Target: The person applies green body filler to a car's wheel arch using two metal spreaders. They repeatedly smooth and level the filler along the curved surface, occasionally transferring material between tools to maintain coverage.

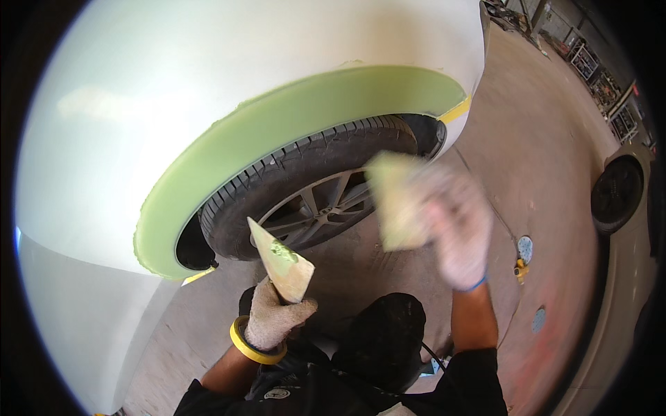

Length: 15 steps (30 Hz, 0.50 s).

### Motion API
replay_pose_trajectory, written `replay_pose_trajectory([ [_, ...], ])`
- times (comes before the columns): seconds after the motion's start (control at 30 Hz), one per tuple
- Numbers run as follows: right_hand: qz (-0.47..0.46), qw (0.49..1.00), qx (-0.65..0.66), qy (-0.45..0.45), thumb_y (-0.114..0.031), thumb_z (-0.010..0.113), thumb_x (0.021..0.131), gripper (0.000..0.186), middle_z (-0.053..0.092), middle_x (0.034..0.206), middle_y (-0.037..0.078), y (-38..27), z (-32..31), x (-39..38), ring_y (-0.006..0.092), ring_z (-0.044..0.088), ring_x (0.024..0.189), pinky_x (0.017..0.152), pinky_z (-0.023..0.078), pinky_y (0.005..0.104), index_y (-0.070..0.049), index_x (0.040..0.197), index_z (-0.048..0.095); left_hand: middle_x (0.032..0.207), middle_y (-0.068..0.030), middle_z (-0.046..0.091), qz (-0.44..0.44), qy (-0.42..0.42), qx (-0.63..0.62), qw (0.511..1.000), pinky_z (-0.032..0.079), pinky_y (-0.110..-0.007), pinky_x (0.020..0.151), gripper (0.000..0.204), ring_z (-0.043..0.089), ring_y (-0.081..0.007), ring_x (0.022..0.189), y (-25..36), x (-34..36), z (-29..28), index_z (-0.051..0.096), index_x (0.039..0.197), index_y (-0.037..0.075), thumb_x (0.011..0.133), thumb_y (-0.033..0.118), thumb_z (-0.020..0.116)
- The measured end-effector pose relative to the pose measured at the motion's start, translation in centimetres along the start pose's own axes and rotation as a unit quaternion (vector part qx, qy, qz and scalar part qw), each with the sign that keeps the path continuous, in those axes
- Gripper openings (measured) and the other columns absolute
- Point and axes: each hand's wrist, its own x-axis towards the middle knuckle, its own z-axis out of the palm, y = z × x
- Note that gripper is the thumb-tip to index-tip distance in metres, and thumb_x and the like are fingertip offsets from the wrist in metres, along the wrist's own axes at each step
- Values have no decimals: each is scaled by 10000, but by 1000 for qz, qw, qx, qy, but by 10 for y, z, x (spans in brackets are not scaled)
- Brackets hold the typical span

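Our left hand [272, 320], gloved and with a roll of yellow tape [250, 344] worn round the wrist, grasps a filler spreader [281, 260] blade-up, so the dab of green filler [283, 249] on it stays put beside the tyre [305, 184]. Above it, the green-filled wheel arch [277, 132] curves across the white car panel [173, 104]. Our right hand [454, 229], blurred, clutches a pale sheet, probably sandpaper [395, 201], raised near the arch's right end.

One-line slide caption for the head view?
Gloved left hand holds a putty-daubed spreader, blurred right hand a board, beside green-filled wheel arch.
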Motion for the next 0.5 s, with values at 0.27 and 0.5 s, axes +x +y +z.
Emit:
replay_pose_trajectory([
  [0.27,136,884,398,202,-145,627,855,375,616,1155,89,91,-80,94,198,609,1036,856,520,312,-2,1190,538,660,9,521,-26,-30,-5,999,370,-216,428,386,476,-75,496,-12,-2,2,526,1043,43,698,34,698],
  [0.5,55,940,302,150,-82,620,837,379,613,1126,132,48,-32,103,205,599,1003,905,481,331,51,1180,529,660,29,505,-58,-11,-60,996,329,-208,407,355,442,-62,473,-18,-18,-11,538,1045,72,728,43,694],
])
